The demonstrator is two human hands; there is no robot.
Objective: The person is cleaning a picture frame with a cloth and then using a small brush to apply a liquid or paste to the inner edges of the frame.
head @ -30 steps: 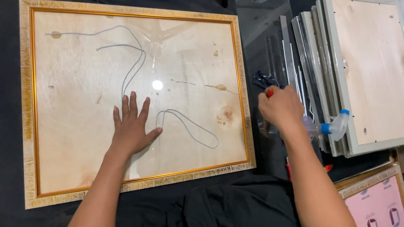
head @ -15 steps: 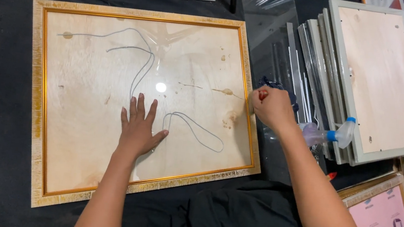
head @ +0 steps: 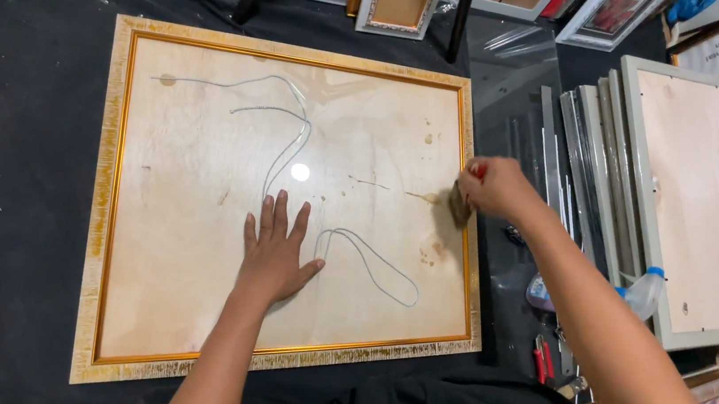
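We are wiping the back of the frame [head: 287, 212], which lies flat on the black bench [head: 18, 148]. Left hand [head: 275, 256] is spread open, palm down on the backing board, pinning it; a loop of wire [head: 371, 261] lies just right of the thumb. Right hand [head: 496, 188] has its grip closed on a small pad [head: 459, 205], pressed at the frame's right inner edge. We judge the next stroke needs steady downward pressure and the left hand kept planted.
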